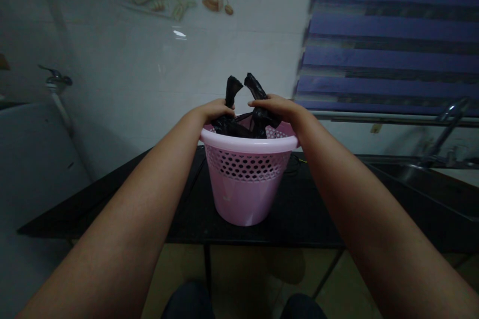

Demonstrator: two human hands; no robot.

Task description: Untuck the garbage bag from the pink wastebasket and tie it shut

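Observation:
A pink plastic basket (pixel 247 189) with a perforated upper band stands on a dark table (pixel 299 214). Inside it sits a black plastic bag (pixel 258 124). Two twisted ends of the bag stick up above the rim. My left hand (pixel 217 109) is closed round the left end of the bag. The right end is gripped by my right hand (pixel 277 107), just over the basket's rim. Both forearms reach forward from the bottom corners.
A white tiled wall (pixel 149 60) with a floral decal is behind the table. A wall tap (pixel 56 79) is at the left, a blue striped blind (pixel 392 35) at the upper right, and a sink with a faucet (pixel 449 124) at the right.

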